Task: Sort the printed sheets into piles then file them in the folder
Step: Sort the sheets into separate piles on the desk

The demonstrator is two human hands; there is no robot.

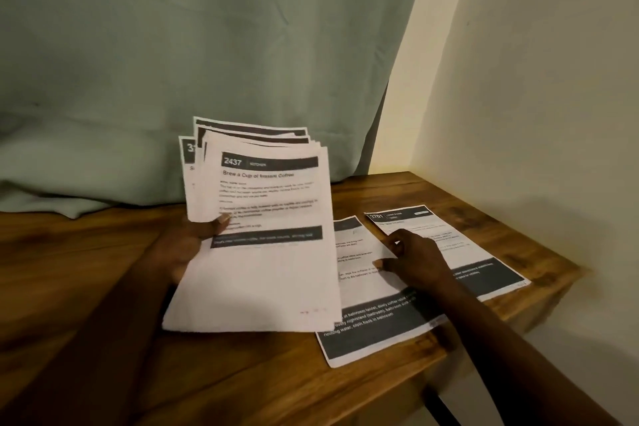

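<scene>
Right forearm (511, 339) crosses the lower right corner, nearest the lens, and leads to the right hand (411, 261), which rests on 2 sheets laid flat on the wooden table (242, 373). Its fingers are loosely bent with the tips on the paper. Nothing is visibly pinched, so the hand reads as released, probably steadying or squaring what lies beneath it.

The near sheet (366, 325), with a dark band across its lower part, and the far sheet (453, 242), headed 2701, lie side by side. Their edges meet under the hand, and which overlaps which cannot be told. Both lie face up with their print showing, an arrangement that suggests the start of 2 separate piles.

The left hand (183, 249) grasps the stack of printed sheets (262, 263), thumb on the front face and the palm behind. The stack is raised off the table and tilted toward the viewer, evidently so that the top header, 2437 "Brew a Cup of Instant Coffee", can be read before it is assigned. Sheets behind it fan out at the top, exposing their dark header bands.

Most of the paper is in the left hand, so sorting appears to be at an early stage. No folder is in view. A green curtain (207, 45) hangs behind the table, and a pale wall (536, 79) closes the right side.
</scene>
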